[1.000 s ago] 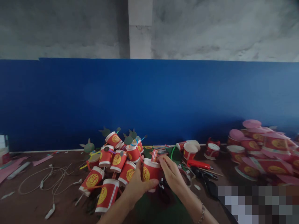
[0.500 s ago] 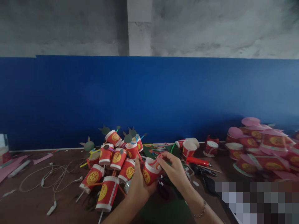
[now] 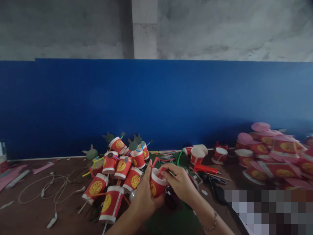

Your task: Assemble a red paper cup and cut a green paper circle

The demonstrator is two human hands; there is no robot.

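Note:
My left hand (image 3: 144, 195) is wrapped round a red paper cup (image 3: 158, 186) with a white rim and a yellow emblem, its mouth tilted up toward me. A thin red strip (image 3: 154, 161), maybe a pipe cleaner, pokes out above the rim on the left. My right hand (image 3: 177, 179) pinches at the cup's mouth with its fingertips partly inside, on the red strip's inner part; its far end is hidden. Close to my left hand lies a pile of decorated paper cups (image 3: 111, 204) with coloured arms, sticks and dark green eared heads (image 3: 92, 153).
White earphones (image 3: 52, 220) lie on the brown table at the left. Behind my hands are coloured strips (image 3: 162, 156). A red-handled tool (image 3: 207, 168), a black glue gun-like tool (image 3: 217, 192) and loose cups (image 3: 197, 156) are to the right, beyond them pink-trimmed cups (image 3: 285, 147).
The red strip's left end now stands up above the rim, and my right fingers have moved slightly left and lower into the cup's mouth. My left hand keeps its hold.

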